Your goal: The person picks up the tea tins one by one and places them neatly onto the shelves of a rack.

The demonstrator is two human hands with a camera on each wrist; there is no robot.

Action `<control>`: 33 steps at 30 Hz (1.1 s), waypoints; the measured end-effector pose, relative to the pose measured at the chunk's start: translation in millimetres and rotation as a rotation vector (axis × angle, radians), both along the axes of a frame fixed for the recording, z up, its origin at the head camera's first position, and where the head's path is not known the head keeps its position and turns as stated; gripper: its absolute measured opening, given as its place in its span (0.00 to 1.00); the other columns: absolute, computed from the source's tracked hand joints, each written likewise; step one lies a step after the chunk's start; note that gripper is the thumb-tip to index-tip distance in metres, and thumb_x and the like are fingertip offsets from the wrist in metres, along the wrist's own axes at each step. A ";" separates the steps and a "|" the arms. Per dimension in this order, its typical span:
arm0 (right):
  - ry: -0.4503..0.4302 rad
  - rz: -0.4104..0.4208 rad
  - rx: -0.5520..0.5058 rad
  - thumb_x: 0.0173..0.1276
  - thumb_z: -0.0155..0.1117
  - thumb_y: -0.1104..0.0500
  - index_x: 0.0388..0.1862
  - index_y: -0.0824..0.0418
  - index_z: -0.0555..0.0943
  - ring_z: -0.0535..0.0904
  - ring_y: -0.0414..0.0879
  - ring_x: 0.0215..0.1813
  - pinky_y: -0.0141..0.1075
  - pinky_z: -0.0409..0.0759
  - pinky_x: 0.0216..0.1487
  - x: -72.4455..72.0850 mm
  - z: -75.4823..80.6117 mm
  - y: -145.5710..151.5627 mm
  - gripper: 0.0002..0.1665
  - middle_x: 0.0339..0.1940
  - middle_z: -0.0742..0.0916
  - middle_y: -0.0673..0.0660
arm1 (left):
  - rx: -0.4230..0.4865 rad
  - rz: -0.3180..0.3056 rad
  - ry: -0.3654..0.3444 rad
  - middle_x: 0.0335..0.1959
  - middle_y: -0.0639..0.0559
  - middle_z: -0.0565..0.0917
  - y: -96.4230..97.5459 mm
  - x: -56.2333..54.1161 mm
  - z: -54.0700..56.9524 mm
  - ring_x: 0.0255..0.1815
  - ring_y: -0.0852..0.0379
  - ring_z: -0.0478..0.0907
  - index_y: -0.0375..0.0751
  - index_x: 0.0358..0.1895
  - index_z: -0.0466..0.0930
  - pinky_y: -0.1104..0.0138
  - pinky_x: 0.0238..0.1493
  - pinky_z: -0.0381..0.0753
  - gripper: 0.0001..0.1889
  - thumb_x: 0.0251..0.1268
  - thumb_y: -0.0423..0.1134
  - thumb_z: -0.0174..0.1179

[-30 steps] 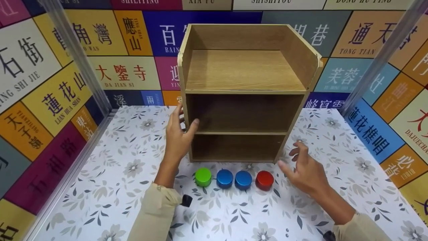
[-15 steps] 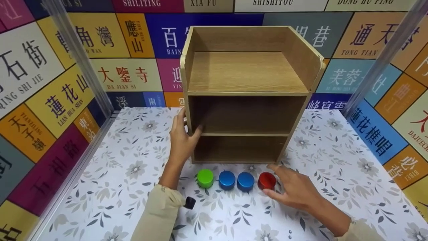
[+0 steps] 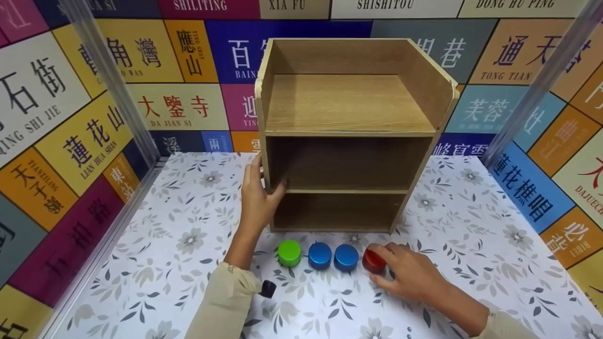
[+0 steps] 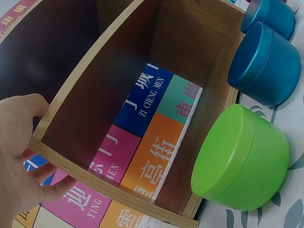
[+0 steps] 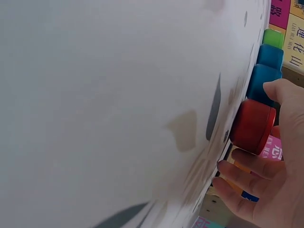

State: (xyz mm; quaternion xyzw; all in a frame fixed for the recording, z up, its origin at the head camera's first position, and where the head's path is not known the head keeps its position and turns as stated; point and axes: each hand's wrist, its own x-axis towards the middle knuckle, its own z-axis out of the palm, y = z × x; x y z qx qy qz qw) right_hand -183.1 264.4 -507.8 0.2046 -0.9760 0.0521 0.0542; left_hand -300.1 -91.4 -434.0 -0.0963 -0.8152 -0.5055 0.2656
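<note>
A wooden shelf [image 3: 349,136] with an upper tray and two lower compartments stands on the table. My left hand [image 3: 258,195] grips its left side panel, thumb inside the middle compartment and fingers outside. In front of the shelf a row of round lidded tins runs left to right: a green tin [image 3: 289,253], a blue tin [image 3: 320,256], another blue tin [image 3: 346,257] and a red tin [image 3: 373,262]. My right hand [image 3: 412,273] reaches over the red tin from the right. In the right wrist view its thumb and fingers spread around the red tin [image 5: 252,126]; firm contact cannot be made out.
A white tablecloth [image 3: 188,263] with grey leaves and flowers covers the table. Colourful walls with printed characters [image 3: 174,103] enclose the back and sides. Clear upright posts [image 3: 527,94] stand at the corners. The wall print shows through the lower compartment in the left wrist view.
My right hand has moved left from beside the shelf's right corner to over the red tin. The left hand keeps its grip on the side panel. The tins stay in their row.
</note>
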 end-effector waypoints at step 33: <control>0.059 -0.024 -0.127 0.64 0.69 0.34 0.66 0.40 0.79 0.81 0.45 0.50 0.42 0.85 0.46 3.9 3.6 -5.9 0.32 0.55 0.82 0.50 | -0.008 0.007 -0.005 0.68 0.47 0.72 -1.4 -0.8 1.2 0.65 0.45 0.76 0.55 0.79 0.58 0.50 0.63 0.82 0.41 0.65 0.42 0.69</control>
